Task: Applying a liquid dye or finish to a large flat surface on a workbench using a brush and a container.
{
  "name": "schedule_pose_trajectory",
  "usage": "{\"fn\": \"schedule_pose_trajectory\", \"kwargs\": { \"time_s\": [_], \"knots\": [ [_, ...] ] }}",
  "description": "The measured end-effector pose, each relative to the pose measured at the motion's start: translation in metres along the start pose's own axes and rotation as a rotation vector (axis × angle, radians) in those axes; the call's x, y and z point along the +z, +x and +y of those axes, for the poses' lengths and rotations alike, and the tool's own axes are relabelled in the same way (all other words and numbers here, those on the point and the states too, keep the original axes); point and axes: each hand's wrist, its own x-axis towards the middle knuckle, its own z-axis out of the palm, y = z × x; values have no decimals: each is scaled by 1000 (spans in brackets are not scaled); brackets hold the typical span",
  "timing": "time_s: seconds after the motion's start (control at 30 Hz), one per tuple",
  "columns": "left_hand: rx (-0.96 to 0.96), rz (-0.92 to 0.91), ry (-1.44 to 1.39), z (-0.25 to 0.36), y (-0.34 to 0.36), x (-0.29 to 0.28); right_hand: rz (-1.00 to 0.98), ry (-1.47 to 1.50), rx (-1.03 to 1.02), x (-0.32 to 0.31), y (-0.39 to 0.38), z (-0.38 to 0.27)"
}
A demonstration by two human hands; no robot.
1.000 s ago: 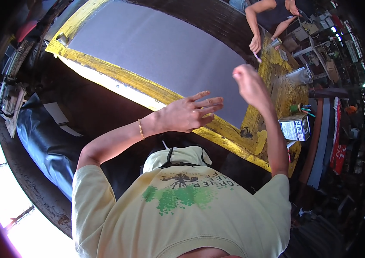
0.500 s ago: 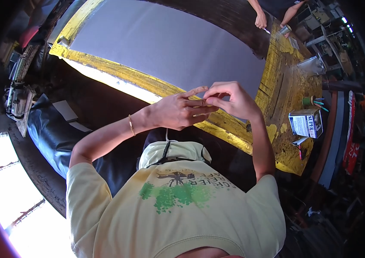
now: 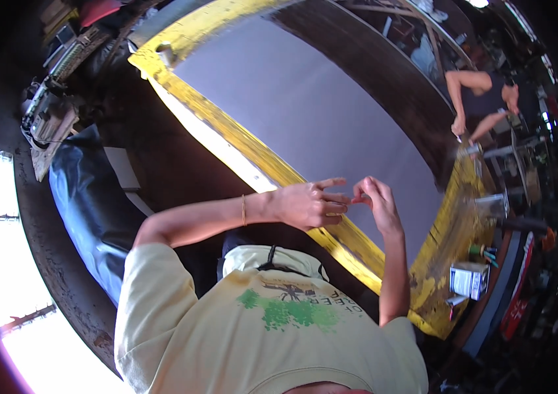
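Observation:
My left hand point(image 3: 308, 205), with a thin gold bracelet on its wrist, is raised with fingers apart over the near edge of a yellow, paint-worn wooden frame point(image 3: 220, 120). Just right of its fingertips, my right hand point(image 3: 376, 202) has its thumb and forefinger drawn together; what is between them, if anything, is too small to make out. Inside the frame lies a large, smooth grey sheet point(image 3: 299, 92), beneath both hands.
A co-worker point(image 3: 479, 98) bends over the frame's far right end. A metal container point(image 3: 489, 205), a labelled tin point(image 3: 468, 281) and a green pot point(image 3: 477, 251) with tools stand on the right side. Black draped material point(image 3: 88, 210) is at left; a small metal cylinder point(image 3: 164, 54) is at the top-left corner.
My right hand came in to my left fingers and has now drawn slightly right of them. The view has shifted, so the frame and hands sit lower in the picture.

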Motion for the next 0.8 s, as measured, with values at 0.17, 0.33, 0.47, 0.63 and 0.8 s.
{"fn": "schedule_pose_trajectory", "kwargs": {
  "time_s": [0.17,0.33,0.47,0.63,0.8],
  "knots": [
    [-570,322,-224,-25,-106,-58,91,268,0,123,93,2],
    [-1096,529,-473,-45,-174,-112,10,446,54,223,166,-25],
    [-1194,701,-319,-82,-220,-129,-129,372,18,271,204,-22],
    [-1291,757,-283,-128,-254,-151,-160,303,-71,303,248,-34],
    [-1354,706,-190,-176,-274,-171,-198,221,-188,325,294,-43]
  ]
}}
